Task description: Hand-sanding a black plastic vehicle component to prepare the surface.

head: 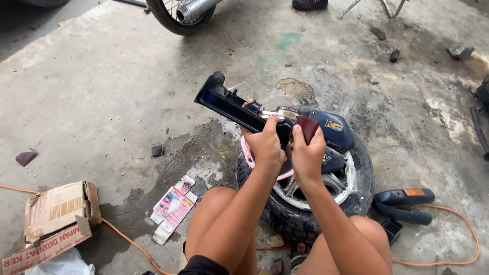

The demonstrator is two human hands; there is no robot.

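The left hand (265, 145) is wrapped around a long, glossy dark-blue plastic motorcycle body panel (232, 107), fingers curled over its upper edge and thumb hidden behind, holding it tilted so its rounded end points up and to the left. The right hand (307, 153) pinches a small folded piece of dark reddish-brown sandpaper (307, 127) between thumb and fingers, pressing it against the panel's right part, just beside the left hand. The panel looks smooth and shiny along its narrow ridge, with a small pale metal fitting (270, 115) near the left fingers and a yellow sticker on the wider, curved blue section (333, 130) to the right.

Beneath both hands lies a black rubber tyre on a silver spoked alloy wheel (326, 196), flat on the rough, stained grey concrete floor (102, 102), between the person's bare knees. A pink strip (247, 153) runs over the tyre's left edge under the left wrist.

Right of the wheel lies a dark-blue power tool with an orange patch (402, 201), trailing an orange cable (458, 224). Left of the knees lies a pink-and-white opened blister card (173, 206), and further left a torn brown cardboard box (58, 216). At the top edge stand a motorcycle's rear tyre and chrome exhaust pipe (186, 10).
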